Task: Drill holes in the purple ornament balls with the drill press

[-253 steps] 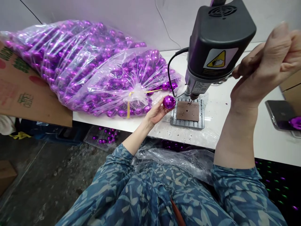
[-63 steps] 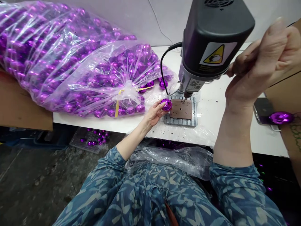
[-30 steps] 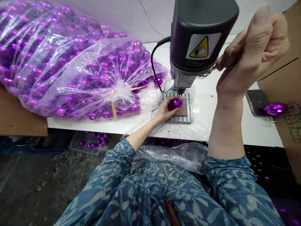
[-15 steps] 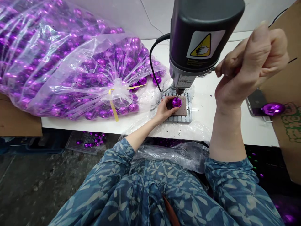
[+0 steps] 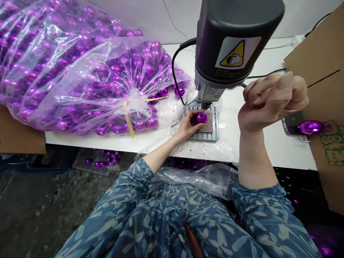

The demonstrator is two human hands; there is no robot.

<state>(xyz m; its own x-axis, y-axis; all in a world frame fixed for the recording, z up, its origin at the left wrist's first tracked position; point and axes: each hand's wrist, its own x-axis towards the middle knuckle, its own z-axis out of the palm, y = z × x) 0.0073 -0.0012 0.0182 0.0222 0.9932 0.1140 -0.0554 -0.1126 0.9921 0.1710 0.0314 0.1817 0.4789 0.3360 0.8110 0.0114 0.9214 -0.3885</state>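
Between the thumb and fingers of my left hand [image 5: 188, 126] is a shiny purple faceted ball [image 5: 202, 118]. It sits on a small brown board [image 5: 209, 127] over the slotted metal base [image 5: 215, 137] of a bench drill press [image 5: 233, 21]. The drill bit [image 5: 203, 110] comes down at the top of the ball; whether it has entered cannot be made out. My right hand [image 5: 272, 100] is closed in a fist round the press's feed lever, to the right of the motor housing. Only a short piece of the lever shows; the grip is hidden inside the fingers.
A large clear bag [image 5: 80, 71] of purple balls, tied with yellow ribbon, fills the table's left side. Loose balls [image 5: 179, 92] lie beside it. To the right are a phone [image 5: 291, 125], another purple ball [image 5: 311, 127] and a cardboard box [image 5: 328, 107]. A black cable [image 5: 173, 68] hangs from the press.
My right hand has come down and slightly left with the lever. My left hand and the ball have stayed in place under the bit.
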